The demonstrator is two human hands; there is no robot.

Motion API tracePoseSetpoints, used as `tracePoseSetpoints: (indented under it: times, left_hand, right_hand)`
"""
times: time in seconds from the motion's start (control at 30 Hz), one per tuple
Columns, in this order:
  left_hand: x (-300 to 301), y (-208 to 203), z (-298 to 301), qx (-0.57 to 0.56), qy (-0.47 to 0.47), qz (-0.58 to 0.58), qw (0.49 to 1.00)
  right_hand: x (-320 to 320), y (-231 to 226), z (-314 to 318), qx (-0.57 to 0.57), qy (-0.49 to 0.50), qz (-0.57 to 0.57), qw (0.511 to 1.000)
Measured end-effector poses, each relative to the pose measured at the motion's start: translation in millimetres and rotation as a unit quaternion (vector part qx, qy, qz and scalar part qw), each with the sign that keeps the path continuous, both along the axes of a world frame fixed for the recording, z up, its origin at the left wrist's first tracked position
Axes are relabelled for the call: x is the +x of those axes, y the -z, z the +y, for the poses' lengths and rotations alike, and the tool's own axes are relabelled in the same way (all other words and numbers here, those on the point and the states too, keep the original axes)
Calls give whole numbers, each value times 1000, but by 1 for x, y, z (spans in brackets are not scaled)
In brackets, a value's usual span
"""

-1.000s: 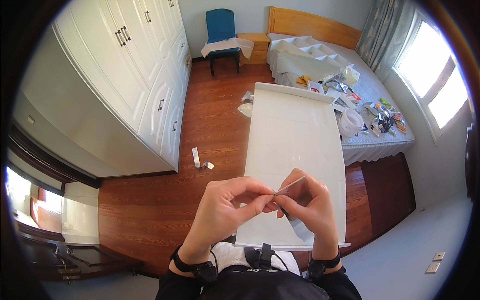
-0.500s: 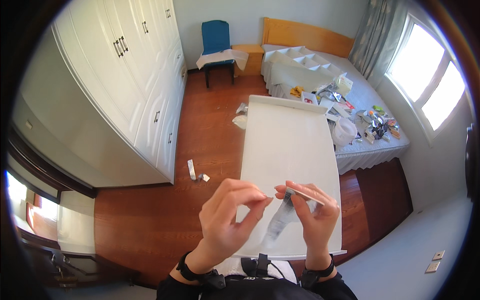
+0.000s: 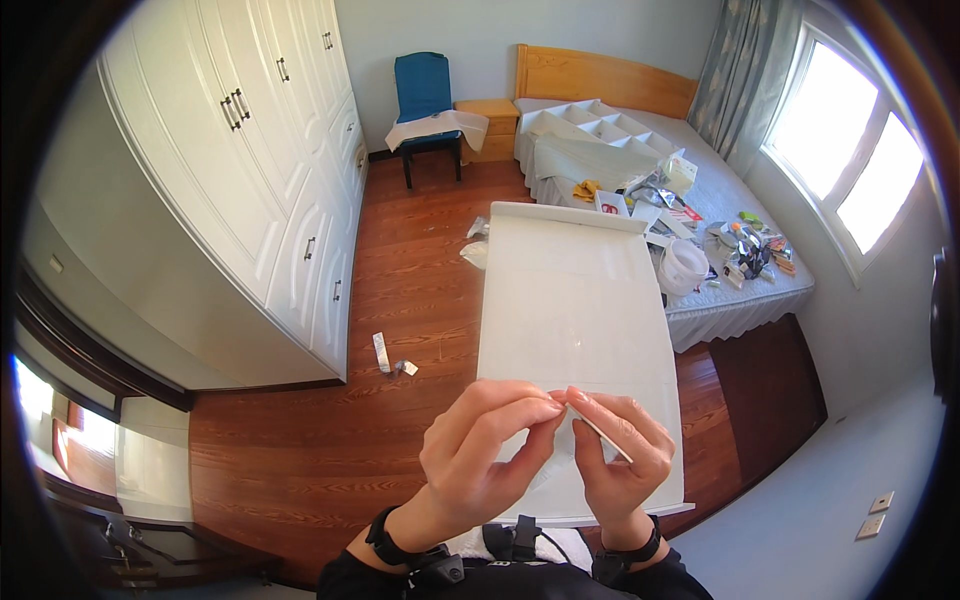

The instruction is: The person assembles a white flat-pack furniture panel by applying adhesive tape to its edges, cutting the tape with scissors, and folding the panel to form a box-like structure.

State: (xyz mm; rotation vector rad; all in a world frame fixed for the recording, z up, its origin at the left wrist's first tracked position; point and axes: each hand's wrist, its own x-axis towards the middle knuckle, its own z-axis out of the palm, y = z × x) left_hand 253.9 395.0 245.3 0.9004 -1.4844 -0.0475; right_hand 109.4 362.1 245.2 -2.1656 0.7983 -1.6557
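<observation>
Over the near end of a white table (image 3: 565,310), both my hands are raised with their fingertips meeting. My right hand (image 3: 632,458) is closed on a thin, flat white piece (image 3: 604,436), seen nearly edge-on between thumb and fingers. My left hand (image 3: 482,440) pinches thumb and forefinger together right at the near end of that piece. Whatever lies inside this pinch is too small or hidden to name. A faint, see-through film seems to hang below the fingers, hard to make out against the white tabletop.
On the right stands a bed (image 3: 740,305) with a white bucket (image 3: 684,268), a white divided organizer (image 3: 600,122) and a heap of small packets. A tall white wardrobe (image 3: 235,190) lines the left. Scraps (image 3: 381,352) lie on the wooden floor. A blue chair (image 3: 424,88) is at the back.
My left hand has moved right and its fingertips now meet those of my right hand. The clear wrapper that hung plainly below my right hand is now barely visible.
</observation>
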Motion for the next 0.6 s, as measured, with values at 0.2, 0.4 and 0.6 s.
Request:
tracePoseSetpoints:
  times: [0.2,0.4,0.6]
  left_hand:
    - [-1,-1,-1,-7,-5,-4,1000]
    - [-3,-5,4,37,11,37,999]
    - [-5,-9,7,211,190,135,949]
  right_hand:
    - [0,-1,0,-1,2,3,1000]
    - [2,3,-1,17,-6,2,1000]
    - [5,9,-3,84,-79,3,993]
